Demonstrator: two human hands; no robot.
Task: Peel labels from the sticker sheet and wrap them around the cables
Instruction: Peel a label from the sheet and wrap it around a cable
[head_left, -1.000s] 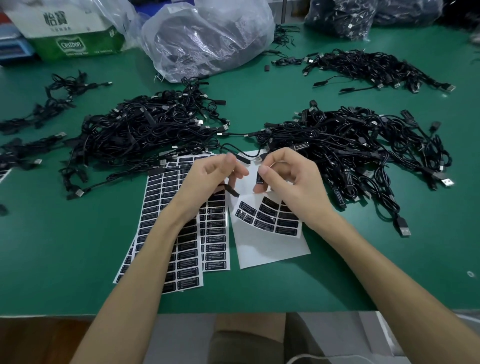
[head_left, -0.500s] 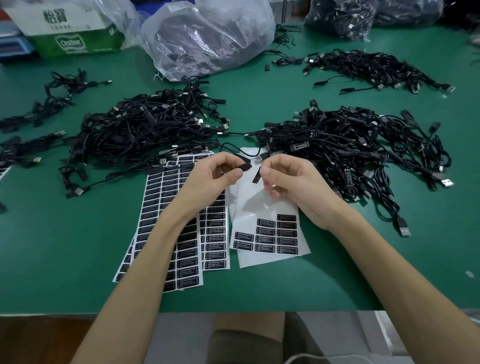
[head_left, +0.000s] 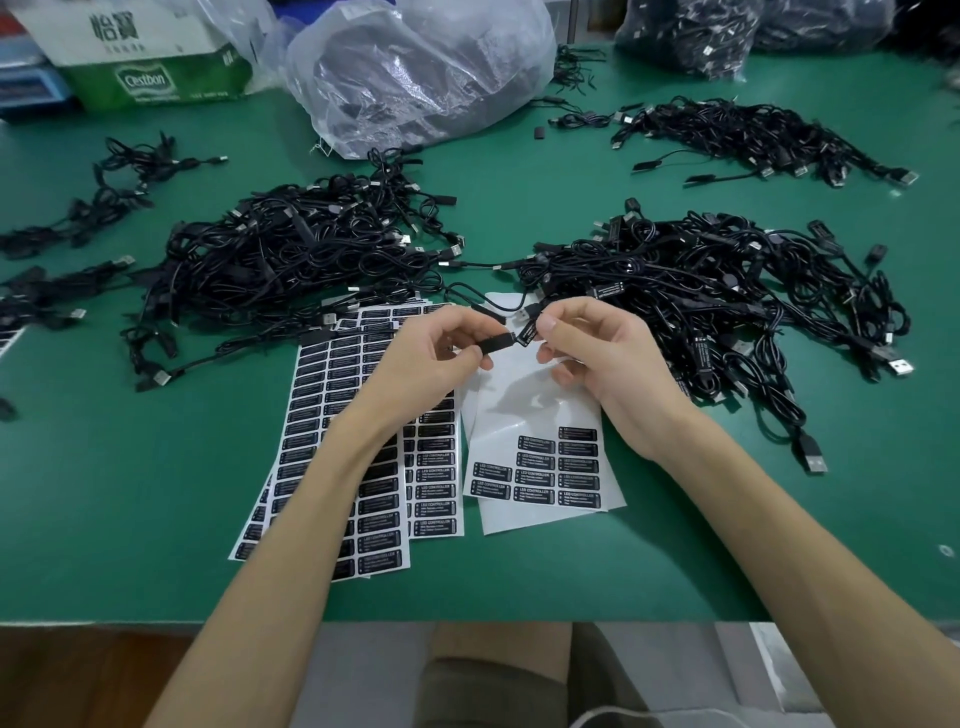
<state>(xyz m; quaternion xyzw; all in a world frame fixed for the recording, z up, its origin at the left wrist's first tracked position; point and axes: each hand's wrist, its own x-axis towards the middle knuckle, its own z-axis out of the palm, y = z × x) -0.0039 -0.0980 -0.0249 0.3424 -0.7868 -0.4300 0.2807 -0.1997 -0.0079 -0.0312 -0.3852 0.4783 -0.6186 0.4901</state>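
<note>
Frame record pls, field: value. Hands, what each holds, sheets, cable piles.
left hand: pinches the cable by its black inline block
right hand: pinches a peeled label at the block's end
label state: off the sheet; how far it is wrapped cannot be told
partly used sheet: under the hands, labels left only at its near end
full sheets: fanned stack under the left forearm
left pile: black cables, beyond the full sheets
right pile: black cables, beyond the right hand
table: green

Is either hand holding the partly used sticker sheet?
No, the sticker sheet lies on the table; left hand grips a cable, right hand pinches a label.
</note>
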